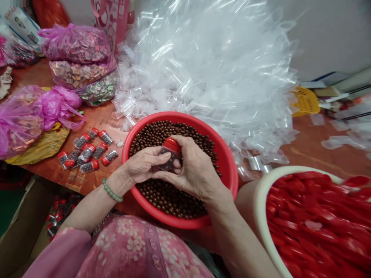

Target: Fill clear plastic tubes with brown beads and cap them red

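Observation:
A small clear container point(168, 156) with a red lid, filled with dark balls, is held between both my hands above a red basin point(232, 175). My left hand point(146, 164) grips its lower left side, thumb across the front. Fingers of my right hand point(194, 166) wrap round its right side and the red lid. Many round brown balls point(168, 197) lie in the basin beneath. Left of the basin, several closed red-lidded containers point(87, 152) of dark balls lie on the table point(49, 173).
A tall heap of clear plastic containers point(208, 69) stands behind the basin. A white tub point(261, 193) of red lids point(321, 220) is at right. Pink bags point(78, 46) of small packets are at left. Below them, a cardboard box point(23, 227) holds more filled containers.

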The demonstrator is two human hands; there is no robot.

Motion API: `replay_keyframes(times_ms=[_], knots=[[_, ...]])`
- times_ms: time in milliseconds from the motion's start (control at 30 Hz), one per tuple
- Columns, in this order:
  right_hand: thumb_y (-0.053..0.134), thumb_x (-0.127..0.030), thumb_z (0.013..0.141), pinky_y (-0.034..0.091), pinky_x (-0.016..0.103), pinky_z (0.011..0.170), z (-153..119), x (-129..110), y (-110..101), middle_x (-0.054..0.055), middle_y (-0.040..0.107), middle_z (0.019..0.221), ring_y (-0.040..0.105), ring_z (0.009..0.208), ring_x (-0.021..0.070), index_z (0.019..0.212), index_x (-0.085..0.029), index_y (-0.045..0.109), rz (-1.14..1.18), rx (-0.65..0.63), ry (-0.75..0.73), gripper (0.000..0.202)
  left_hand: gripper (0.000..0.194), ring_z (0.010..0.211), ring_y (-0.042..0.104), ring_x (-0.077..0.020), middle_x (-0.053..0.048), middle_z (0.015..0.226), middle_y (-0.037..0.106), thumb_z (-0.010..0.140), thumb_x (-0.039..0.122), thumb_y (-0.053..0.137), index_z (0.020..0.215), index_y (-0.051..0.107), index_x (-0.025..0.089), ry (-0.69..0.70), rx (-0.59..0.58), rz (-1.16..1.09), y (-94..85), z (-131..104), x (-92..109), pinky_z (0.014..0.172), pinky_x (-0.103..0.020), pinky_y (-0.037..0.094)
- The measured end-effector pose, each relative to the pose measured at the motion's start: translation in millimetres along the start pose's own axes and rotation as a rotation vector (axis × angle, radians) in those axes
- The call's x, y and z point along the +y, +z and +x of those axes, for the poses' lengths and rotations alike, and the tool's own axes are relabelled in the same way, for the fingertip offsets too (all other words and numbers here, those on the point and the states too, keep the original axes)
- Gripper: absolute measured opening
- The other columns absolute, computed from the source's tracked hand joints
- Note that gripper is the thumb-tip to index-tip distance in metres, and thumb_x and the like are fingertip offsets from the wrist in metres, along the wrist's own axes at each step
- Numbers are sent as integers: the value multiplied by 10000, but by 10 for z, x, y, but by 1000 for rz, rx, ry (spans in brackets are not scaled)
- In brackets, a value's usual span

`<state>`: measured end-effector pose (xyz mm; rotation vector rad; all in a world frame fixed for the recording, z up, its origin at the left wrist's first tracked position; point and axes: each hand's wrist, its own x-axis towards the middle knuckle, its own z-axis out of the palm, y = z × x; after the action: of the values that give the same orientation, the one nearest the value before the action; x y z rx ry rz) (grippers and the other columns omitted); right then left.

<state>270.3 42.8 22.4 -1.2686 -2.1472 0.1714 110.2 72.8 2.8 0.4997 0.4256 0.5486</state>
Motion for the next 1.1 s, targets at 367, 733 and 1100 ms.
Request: replay_keyframes(times_ms=[367, 733, 1100], knots=[[644, -463, 776, 537, 372, 644, -18, 42, 165, 104, 639, 849, 619, 717, 242, 1200, -130, 465, -280, 236, -205, 567, 398, 659, 653, -108, -51, 713, 700, 614, 410, 870, 759, 693, 84, -3, 22, 11, -19, 4, -24, 699, -212, 515], [679, -495, 779, 538, 398, 689, -86, 78, -20, 135, 670, 927, 660, 785, 276, 1275, -112, 485, -323, 300, -171, 656, 756, 661, 668, -166, -113, 733, 724, 917, 691, 262, 847, 710, 87, -92, 13, 45, -38, 77, 21, 760, -304, 499], [708, -483, 778, 575, 424, 764, -150, 87, -75, 175, 678, 1083, 677, 936, 296, 1380, -124, 407, -332, 260, -220, 762, 716, 685, 661, -133, -90, 809, 740, 940, 656, 262, 970, 720, 108, -65, 74, 63, 11, -55, -79, 740, -259, 497]])
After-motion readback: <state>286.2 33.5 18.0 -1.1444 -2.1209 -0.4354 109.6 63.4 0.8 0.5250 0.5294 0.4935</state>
